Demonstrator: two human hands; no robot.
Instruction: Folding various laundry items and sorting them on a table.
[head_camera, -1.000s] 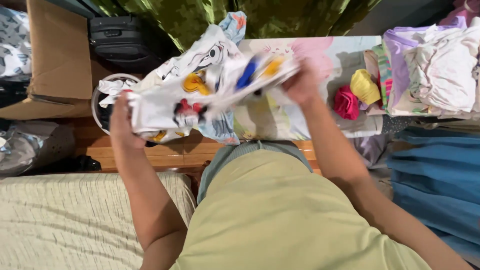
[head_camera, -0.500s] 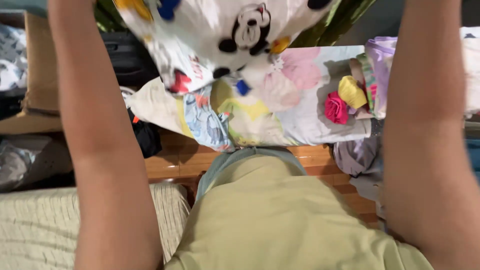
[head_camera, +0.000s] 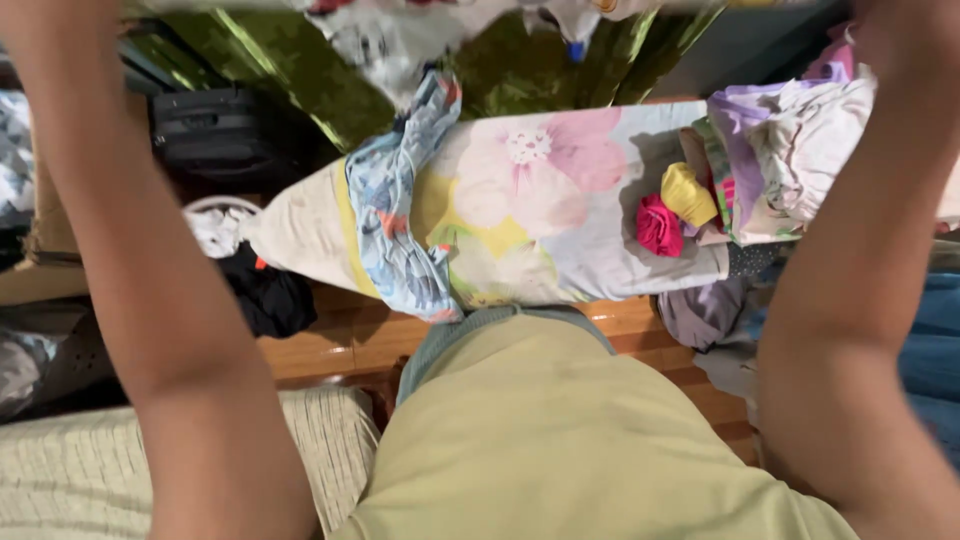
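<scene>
Two forearms rise on either side of the view, stretching a white cartoon-print garment (head_camera: 400, 30) overhead, so that only its lower edge shows along the top. The step in hand looks like shaking or spreading it open. The left hand is out of view. The right hand (head_camera: 905, 35) barely shows at the top corner (I cannot tell its grip). Bringing the cloth down would call for clearing the blue patterned garment (head_camera: 395, 215) draped across the floral ironing board (head_camera: 560, 190). Rolled pink (head_camera: 658, 226) and yellow (head_camera: 688, 192) pieces sit beside a stack of folded clothes (head_camera: 800, 150). At far left is a plain brown cardboard box (head_camera: 45, 240), with a black suitcase (head_camera: 215, 120) nearby; no labels or signs are visible.
</scene>
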